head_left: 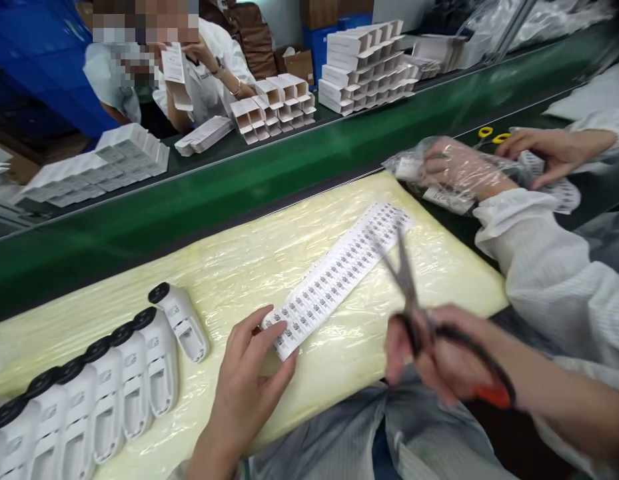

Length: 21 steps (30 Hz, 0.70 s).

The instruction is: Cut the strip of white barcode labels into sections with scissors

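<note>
Left hand (252, 373) grasping near end of label sheet (334, 277), right hand (456, 363) gripping scissors (410, 301), blades parted, white devices (105, 383) lined up on film-covered counter (234, 267).

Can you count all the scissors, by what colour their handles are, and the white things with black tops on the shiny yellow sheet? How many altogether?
Black-and-red-handled scissors, in the right hand: 1
Yellow-handled scissors, beside the neighbour's hand: 1
White black-topped devices, the row cut off by the picture's edge: 7 in view
Total: 9
</note>
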Each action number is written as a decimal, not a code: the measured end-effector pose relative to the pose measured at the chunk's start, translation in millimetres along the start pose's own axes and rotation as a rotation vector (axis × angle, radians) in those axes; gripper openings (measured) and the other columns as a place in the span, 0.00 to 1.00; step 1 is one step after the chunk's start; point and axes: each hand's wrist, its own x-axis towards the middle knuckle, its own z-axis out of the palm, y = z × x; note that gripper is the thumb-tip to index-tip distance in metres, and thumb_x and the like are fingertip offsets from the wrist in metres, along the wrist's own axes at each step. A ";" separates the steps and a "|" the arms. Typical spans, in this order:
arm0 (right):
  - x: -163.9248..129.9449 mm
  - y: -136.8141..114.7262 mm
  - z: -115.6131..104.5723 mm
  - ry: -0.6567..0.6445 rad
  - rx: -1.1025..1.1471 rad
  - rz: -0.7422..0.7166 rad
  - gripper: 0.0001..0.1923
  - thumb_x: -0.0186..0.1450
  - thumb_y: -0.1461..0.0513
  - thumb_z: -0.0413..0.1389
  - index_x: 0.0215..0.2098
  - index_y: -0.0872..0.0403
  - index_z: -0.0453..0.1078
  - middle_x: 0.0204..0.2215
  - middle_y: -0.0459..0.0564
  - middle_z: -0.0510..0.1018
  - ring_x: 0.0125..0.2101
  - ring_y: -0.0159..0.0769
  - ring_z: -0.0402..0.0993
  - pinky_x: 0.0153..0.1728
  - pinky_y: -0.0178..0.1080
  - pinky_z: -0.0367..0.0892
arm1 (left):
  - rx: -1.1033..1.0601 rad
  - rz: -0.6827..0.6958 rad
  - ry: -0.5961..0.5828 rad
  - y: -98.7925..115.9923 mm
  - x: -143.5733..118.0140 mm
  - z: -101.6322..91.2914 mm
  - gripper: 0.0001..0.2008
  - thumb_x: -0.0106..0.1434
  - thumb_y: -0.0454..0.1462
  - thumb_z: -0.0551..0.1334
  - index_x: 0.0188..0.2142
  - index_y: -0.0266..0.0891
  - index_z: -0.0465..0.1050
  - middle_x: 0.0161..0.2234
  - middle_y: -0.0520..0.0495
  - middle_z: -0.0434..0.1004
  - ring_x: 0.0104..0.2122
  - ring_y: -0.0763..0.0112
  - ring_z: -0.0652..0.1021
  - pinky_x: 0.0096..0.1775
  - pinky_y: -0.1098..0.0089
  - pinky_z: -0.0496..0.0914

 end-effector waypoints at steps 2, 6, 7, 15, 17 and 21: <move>-11.9 17.9 21.9 -0.226 0.122 0.212 0.36 0.60 0.34 0.58 0.41 0.58 0.74 0.36 0.58 0.82 0.18 0.24 0.62 0.19 0.30 0.58 | -0.005 -0.017 0.006 1.3 -0.6 0.5 0.14 0.67 0.34 0.63 0.52 0.41 0.70 0.54 0.38 0.73 0.52 0.58 0.76 0.46 0.61 0.77; -4.0 45.8 44.6 -0.312 0.167 0.410 0.43 0.54 0.27 0.55 0.33 0.59 0.74 0.26 0.54 0.79 0.13 0.20 0.56 0.12 0.27 0.48 | -0.008 -0.012 0.018 2.7 -0.5 1.3 0.14 0.66 0.33 0.64 0.52 0.40 0.70 0.54 0.37 0.72 0.53 0.57 0.76 0.48 0.59 0.76; 0.7 48.0 46.6 -0.309 0.181 0.423 0.43 0.53 0.27 0.55 0.33 0.59 0.73 0.25 0.53 0.78 0.12 0.20 0.55 0.11 0.27 0.47 | -0.009 -0.010 0.021 2.8 -0.1 1.3 0.14 0.66 0.33 0.64 0.52 0.40 0.70 0.54 0.37 0.72 0.53 0.57 0.76 0.48 0.59 0.76; 25.9 31.5 52.7 -0.271 0.263 0.391 0.34 0.55 0.34 0.61 0.30 0.58 0.69 0.24 0.49 0.78 0.13 0.20 0.57 0.11 0.26 0.47 | -0.030 0.014 0.014 4.0 1.6 -0.5 0.15 0.66 0.31 0.64 0.52 0.38 0.70 0.55 0.36 0.71 0.54 0.59 0.74 0.48 0.62 0.74; 29.2 31.3 53.5 -0.272 0.280 0.386 0.34 0.55 0.35 0.62 0.31 0.58 0.69 0.24 0.49 0.78 0.13 0.20 0.57 0.11 0.26 0.47 | -0.029 0.015 0.015 3.7 1.2 0.1 0.15 0.66 0.31 0.64 0.51 0.38 0.70 0.55 0.36 0.71 0.53 0.59 0.74 0.47 0.62 0.74; 34.2 32.6 53.8 -0.277 0.307 0.384 0.37 0.53 0.32 0.60 0.31 0.58 0.69 0.24 0.50 0.78 0.12 0.20 0.58 0.11 0.26 0.48 | -0.022 0.021 0.015 1.9 0.3 1.5 0.15 0.65 0.30 0.64 0.51 0.38 0.70 0.55 0.36 0.71 0.53 0.58 0.74 0.47 0.62 0.74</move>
